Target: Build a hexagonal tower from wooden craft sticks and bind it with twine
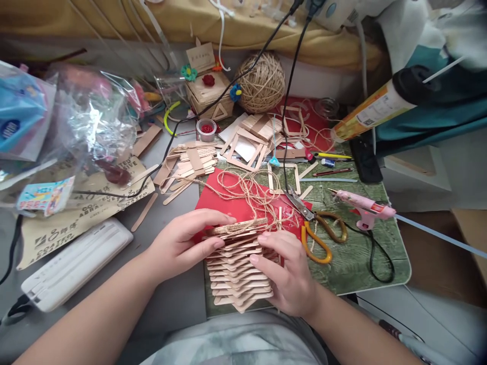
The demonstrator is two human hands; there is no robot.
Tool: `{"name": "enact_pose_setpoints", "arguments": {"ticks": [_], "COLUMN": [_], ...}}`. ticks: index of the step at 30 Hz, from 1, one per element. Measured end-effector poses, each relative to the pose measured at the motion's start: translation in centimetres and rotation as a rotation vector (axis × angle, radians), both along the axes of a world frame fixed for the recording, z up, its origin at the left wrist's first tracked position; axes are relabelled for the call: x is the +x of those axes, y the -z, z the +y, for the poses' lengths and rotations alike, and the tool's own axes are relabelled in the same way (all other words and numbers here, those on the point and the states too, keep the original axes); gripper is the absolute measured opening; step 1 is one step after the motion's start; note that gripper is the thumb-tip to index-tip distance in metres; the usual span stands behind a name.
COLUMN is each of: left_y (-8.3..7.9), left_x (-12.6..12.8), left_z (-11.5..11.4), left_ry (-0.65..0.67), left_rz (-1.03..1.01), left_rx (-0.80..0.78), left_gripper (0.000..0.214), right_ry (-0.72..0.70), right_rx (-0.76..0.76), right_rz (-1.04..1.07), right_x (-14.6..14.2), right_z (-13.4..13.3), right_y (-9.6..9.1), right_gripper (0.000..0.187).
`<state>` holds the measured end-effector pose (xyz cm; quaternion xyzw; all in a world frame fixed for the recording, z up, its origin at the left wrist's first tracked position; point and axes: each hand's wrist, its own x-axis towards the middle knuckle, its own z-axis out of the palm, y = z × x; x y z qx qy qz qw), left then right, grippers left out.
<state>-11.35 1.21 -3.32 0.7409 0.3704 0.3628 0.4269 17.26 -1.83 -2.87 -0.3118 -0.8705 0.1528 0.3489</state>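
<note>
A structure of stacked wooden craft sticks (236, 268) lies on its side in front of me, its far rim wound with jute twine. My left hand (182, 243) grips its left side, fingers curled over the twine-wound rim. My right hand (287, 271) holds the right side, fingertips pressed on the sticks. Loose twine (247, 192) trails from the rim across a red sheet (213, 200).
Yellow-handled scissors (317, 230) and a pink glue gun (363, 208) lie right on the green mat (361, 253). Loose sticks (190, 165), stick frames (251, 139), a twine ball (262, 83) and a small stick box (207, 96) sit behind. Plastic bags (76, 121) and a white case (76, 263) are left.
</note>
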Motion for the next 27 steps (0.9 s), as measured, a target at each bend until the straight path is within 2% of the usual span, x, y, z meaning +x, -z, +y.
{"name": "enact_pose_setpoints", "arguments": {"ticks": [6, 12, 16, 18, 23, 27], "left_y": [-0.4, -1.0, -0.8, -0.7, -0.7, -0.7], "left_x": [0.0, 0.1, 0.0, -0.1, -0.5, -0.6], "left_z": [-0.1, -0.1, -0.3, -0.3, 0.0, 0.1], "left_ry": [0.005, 0.046, -0.067, -0.091, 0.009, 0.025], "left_rz": [0.023, -0.006, 0.018, 0.046, 0.152, 0.126], "left_rx": [0.084, 0.079, 0.083, 0.102, 0.153, 0.169], "left_gripper": [0.037, 0.041, 0.043, 0.043, 0.034, 0.037], "right_ry": [-0.013, -0.091, -0.128, -0.142, -0.122, -0.147], "right_rx": [-0.027, -0.021, -0.042, -0.025, -0.019, -0.021], "right_rz": [0.034, 0.032, -0.004, -0.01, -0.009, -0.025], "right_x": [0.3, 0.6, 0.6, 0.6, 0.9, 0.9], "right_z": [-0.1, 0.5, 0.9, 1.0, 1.0, 1.1], "right_y": [0.7, 0.9, 0.2, 0.0, 0.2, 0.3], "right_gripper": [0.049, 0.049, 0.062, 0.06, 0.052, 0.059]}}
